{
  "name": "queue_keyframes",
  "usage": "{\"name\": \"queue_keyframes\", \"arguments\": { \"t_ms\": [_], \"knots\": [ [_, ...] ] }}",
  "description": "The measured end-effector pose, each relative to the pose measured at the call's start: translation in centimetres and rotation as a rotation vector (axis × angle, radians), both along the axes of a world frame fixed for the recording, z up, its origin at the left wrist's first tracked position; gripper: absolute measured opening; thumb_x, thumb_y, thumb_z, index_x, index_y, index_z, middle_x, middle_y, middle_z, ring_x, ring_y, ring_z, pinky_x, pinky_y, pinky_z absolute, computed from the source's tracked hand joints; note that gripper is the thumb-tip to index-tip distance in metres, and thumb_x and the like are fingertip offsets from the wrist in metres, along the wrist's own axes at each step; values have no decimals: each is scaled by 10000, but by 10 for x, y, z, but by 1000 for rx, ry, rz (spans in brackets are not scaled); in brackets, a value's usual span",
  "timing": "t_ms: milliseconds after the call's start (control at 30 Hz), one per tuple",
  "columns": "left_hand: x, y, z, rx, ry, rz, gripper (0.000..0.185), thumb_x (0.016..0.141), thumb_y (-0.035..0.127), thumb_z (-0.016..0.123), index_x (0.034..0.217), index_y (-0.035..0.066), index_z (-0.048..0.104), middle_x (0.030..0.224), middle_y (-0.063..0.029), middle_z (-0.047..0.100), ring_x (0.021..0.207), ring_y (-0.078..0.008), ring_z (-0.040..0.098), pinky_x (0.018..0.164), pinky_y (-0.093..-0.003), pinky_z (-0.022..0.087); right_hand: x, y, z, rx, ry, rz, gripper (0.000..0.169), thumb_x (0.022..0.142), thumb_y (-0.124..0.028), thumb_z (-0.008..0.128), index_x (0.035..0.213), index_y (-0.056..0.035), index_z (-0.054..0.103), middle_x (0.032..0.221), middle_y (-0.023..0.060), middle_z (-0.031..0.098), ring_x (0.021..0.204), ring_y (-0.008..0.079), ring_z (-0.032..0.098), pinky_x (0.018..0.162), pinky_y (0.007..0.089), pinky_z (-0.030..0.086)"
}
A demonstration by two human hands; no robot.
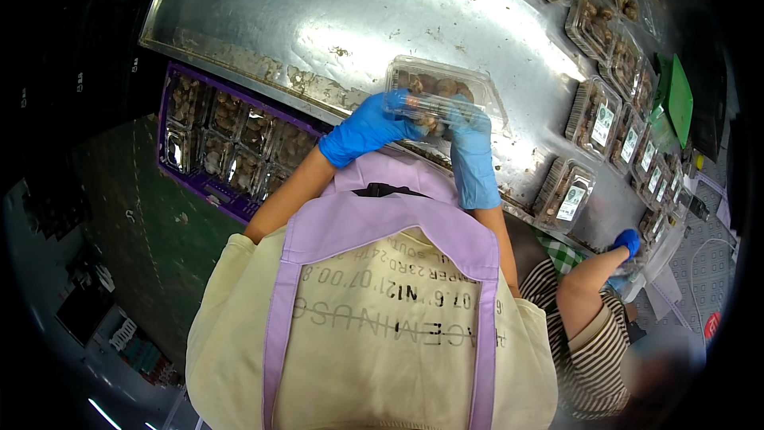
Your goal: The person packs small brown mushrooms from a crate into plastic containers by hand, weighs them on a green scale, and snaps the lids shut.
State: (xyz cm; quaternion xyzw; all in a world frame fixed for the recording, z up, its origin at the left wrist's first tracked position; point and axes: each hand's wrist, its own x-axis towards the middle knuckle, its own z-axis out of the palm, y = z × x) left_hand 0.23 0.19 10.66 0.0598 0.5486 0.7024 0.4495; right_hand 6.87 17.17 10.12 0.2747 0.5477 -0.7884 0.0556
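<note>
Both my hands hold one clear plastic clamshell box of brown mushrooms over the front edge of a metal table. My left hand, in a dark blue glove, grips the box's near left side. My right hand, in a lighter blue glove, grips its near right side, with the fingers partly behind the clear plastic. The box's lid looks raised at the far side; whether it is fastened I cannot tell. Below and left of my left hand, a purple plastic crate holds several filled clear boxes.
Several filled boxes stand at the table's right end, and some bear labels. A green plastic container lies beyond them. At the lower right, a co-worker in a striped shirt reaches a blue-gloved hand to the table. Debris is scattered over the metal.
</note>
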Motion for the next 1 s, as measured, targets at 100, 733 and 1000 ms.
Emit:
{"name": "queue_keyframes", "arguments": {
  "t_ms": [100, 733, 1000],
  "knots": [
    [-3, 3, 4, 34, 61, 42, 320, 839, 94, 661, 1141, 39, 571, 1036, -46, 631, 919, -117, 589, 781, -245, 503, 1, 4, -3, 9, 35, -55, 193, 881, -254, 623, 876, -62, 611, 709, 20, 613, 566, 73, 533, 503, 207, 433],
    [-71, 32, -48, -328, 752, 257, 168, 867, 174, 603, 993, 66, 629, 872, -67, 576, 654, -150, 515, 650, -283, 454, -6, -4, 5, 1381, 108, 606, 733, 677, -206, 713, 1343, -291, 418, 1296, 160, 415, 1191, 351, 414, 841, 419, 491],
    [-34, -4, -74, -364, 556, 393, 163, 881, 61, 553, 1036, 53, 605, 804, 29, 533, 683, -50, 446, 624, -204, 402, -8, 8, -16, 1319, 155, 550, 542, 649, -143, 694, 1172, -203, 567, 1239, 161, 444, 1136, 351, 452, 836, 412, 498]
  ]
}}
